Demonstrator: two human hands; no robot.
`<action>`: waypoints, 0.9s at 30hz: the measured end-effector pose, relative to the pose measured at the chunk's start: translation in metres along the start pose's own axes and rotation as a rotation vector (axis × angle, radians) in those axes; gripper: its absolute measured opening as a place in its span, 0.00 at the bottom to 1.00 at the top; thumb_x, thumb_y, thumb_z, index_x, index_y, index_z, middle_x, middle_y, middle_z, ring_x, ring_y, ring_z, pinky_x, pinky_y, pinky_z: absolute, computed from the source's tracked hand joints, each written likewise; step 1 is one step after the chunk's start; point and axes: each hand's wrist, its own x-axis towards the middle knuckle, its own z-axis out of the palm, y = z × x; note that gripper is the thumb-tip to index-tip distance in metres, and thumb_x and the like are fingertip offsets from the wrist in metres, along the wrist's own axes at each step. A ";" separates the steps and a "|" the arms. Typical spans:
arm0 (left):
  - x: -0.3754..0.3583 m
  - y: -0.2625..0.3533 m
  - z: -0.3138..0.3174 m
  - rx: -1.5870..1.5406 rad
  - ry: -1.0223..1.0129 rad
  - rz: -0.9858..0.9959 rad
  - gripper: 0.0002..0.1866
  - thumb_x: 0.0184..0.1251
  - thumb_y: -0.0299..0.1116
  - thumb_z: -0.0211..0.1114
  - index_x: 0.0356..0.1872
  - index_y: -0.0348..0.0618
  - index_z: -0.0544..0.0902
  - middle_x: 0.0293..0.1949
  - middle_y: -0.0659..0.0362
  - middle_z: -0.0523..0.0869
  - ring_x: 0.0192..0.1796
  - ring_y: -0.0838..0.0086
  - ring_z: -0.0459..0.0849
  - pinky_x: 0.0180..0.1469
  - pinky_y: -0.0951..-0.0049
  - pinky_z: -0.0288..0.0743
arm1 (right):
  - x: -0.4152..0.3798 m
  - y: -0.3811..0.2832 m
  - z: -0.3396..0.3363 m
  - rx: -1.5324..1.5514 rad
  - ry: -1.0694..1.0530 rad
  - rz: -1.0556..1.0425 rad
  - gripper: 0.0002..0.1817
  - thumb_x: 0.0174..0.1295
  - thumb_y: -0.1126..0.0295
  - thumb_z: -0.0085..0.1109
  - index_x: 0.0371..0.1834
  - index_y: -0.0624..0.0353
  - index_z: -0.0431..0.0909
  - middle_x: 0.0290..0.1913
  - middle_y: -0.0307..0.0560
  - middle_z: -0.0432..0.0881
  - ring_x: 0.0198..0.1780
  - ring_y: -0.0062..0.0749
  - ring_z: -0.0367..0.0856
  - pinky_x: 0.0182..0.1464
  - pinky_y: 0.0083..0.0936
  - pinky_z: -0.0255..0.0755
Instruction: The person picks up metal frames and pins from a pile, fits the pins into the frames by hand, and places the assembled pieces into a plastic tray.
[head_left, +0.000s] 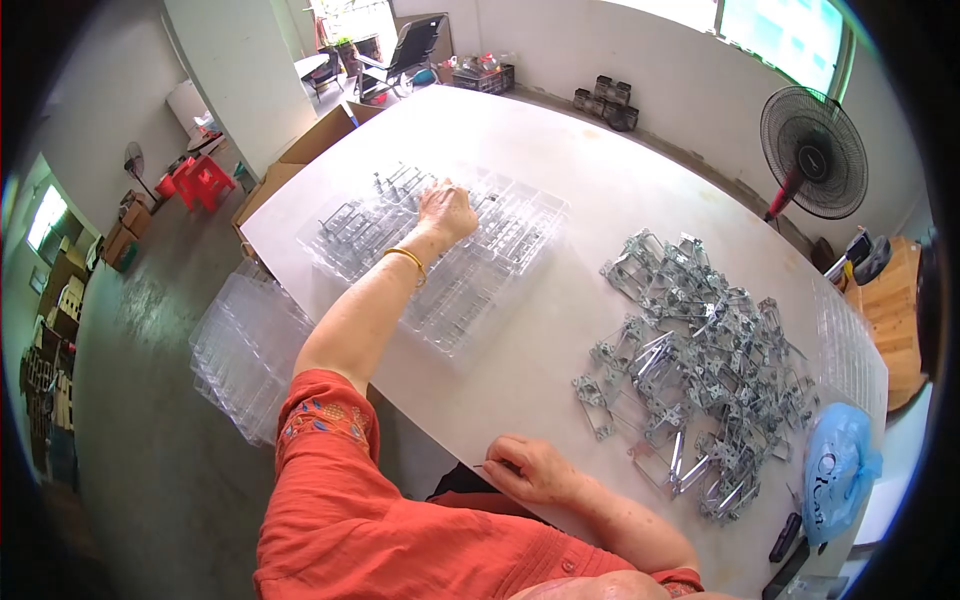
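Reaching, left hand (447, 211) curls over tray (520, 235); right hand (528, 468) (loosely closed) at table edge (440, 440).

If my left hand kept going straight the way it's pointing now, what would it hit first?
The left hand rests on the clear tray, pointing up the table. Going straight on, it would likely meet the metal parts in the tray's far rows first, then the tray's far rim; depth is hard to judge.
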 end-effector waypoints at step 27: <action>-0.158 0.148 -0.100 -0.503 0.049 0.610 0.05 0.64 0.28 0.71 0.37 0.39 0.89 0.48 0.50 0.87 0.52 0.54 0.84 0.58 0.56 0.75 | -0.008 0.015 0.012 -0.139 0.110 -0.255 0.10 0.67 0.68 0.64 0.33 0.59 0.73 0.34 0.51 0.75 0.32 0.54 0.79 0.33 0.43 0.73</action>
